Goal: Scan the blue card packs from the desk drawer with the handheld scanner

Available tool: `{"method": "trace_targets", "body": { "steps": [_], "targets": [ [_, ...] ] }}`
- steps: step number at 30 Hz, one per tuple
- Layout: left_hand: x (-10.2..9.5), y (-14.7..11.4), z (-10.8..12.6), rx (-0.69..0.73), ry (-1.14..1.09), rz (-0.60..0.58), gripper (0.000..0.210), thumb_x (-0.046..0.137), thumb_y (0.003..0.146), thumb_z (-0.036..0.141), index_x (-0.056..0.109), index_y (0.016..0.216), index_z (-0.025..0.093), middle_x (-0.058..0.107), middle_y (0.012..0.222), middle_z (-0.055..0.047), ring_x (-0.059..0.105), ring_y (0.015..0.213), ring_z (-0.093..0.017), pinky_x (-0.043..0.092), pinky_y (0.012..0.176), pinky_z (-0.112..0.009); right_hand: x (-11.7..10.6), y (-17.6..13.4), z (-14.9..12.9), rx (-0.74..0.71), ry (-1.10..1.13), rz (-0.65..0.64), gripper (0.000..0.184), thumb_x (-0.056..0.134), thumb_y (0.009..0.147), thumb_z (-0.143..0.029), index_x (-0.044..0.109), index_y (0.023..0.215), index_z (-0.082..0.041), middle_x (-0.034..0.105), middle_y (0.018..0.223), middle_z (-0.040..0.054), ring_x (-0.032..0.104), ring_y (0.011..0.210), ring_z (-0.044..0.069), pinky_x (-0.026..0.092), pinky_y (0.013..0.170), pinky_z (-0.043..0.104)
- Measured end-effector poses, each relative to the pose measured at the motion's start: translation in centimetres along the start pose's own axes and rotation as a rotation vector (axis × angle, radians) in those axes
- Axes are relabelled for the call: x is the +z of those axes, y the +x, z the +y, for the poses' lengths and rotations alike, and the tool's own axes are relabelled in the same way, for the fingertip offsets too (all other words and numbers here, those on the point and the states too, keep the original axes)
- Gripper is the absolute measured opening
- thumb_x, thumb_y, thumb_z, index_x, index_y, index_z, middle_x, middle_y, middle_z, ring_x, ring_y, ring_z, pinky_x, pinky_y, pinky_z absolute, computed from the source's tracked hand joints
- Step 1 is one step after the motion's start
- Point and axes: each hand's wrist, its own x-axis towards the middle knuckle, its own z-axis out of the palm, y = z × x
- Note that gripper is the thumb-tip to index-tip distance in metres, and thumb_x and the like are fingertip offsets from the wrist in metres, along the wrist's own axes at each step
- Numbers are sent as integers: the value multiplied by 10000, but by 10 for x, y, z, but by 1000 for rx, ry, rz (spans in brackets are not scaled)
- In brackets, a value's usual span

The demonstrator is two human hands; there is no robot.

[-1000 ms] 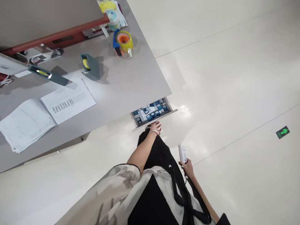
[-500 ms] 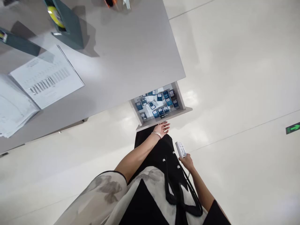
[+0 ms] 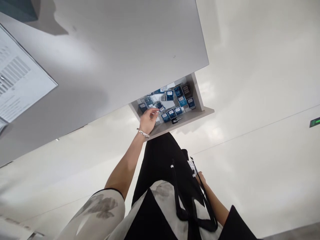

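Observation:
My left hand [image 3: 148, 120], with a bracelet on its wrist, is inside the pulled-out drawer [image 3: 198, 112]. Its fingers are bent and pinched together at the near edge of a small blue-labelled clear pack [image 3: 160, 106]. Whether anything is between the fingertips does not show. More such packs [image 3: 170, 95] lie about the drawer, several in a row along its front. Low beside my right leg, my right hand [image 3: 202, 179] is closed on a white labelled box [image 3: 191, 165], partly hidden by black clothing and a drawstring.
The grey tabletop [image 3: 120, 50] overhangs the drawer's back. Printed sheets [image 3: 22, 76] lie on it at the left, near a dark green holder [image 3: 20, 10]. A black clip-like item [image 3: 176, 120] is at the drawer's front. A green floor sign [image 3: 315, 122] is far right.
My left hand has moved from in front of the drawer up and left into it, its fingers closing. My right hand, still on the white box, has dropped slightly. The view has shifted closer.

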Motion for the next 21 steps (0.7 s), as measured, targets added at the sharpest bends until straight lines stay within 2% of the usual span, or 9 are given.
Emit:
{"method": "trace_targets", "body": {
  "steps": [3, 6, 8, 14, 21],
  "targets": [
    [11, 4, 1, 70, 321, -103, 313, 632, 924, 136, 729, 1215, 195, 778, 1070, -66, 704, 922, -226, 551, 993, -373, 7, -10, -4, 53, -31, -53, 289, 711, 960, -391, 557, 921, -150, 595, 873, 33, 619, 870, 157, 541, 884, 337],
    [22, -1, 0, 64, 480, -188, 467, 621, 949, 143, 647, 1414, 175, 759, 1179, -108, 707, 1091, -287, 508, 1108, -432, 13, -17, -7, 58, -54, -83, 213, 669, 988, -334, 569, 967, -147, 615, 960, 54, 634, 988, 182, 544, 959, 376],
    [28, -6, -2, 58, 506, -227, 534, 616, 958, 145, 595, 1491, 172, 741, 1211, -125, 697, 1141, -305, 514, 1106, -437, 17, -19, -8, 54, -60, -95, 182, 668, 986, -304, 586, 995, -141, 618, 969, 58, 636, 1003, 189, 547, 960, 382],
    [33, -10, -5, 78, 576, -320, 677, 657, 953, 193, 482, 1606, 178, 709, 1218, -151, 699, 1085, -336, 541, 1062, -492, 25, -28, -8, 31, -72, -120, 227, 600, 1038, -317, 617, 1162, -127, 644, 1091, 78, 632, 1030, 182, 544, 966, 373],
    [31, -10, 23, -17, 673, -500, 795, 588, 1023, 221, 232, 1733, 192, 709, 1250, -165, 704, 1121, -337, 584, 984, -467, 32, -29, -14, 63, -69, -204, 371, 555, 1057, -343, 580, 1327, -90, 650, 1289, 153, 639, 1196, 230, 524, 1077, 429]
  ]
}}
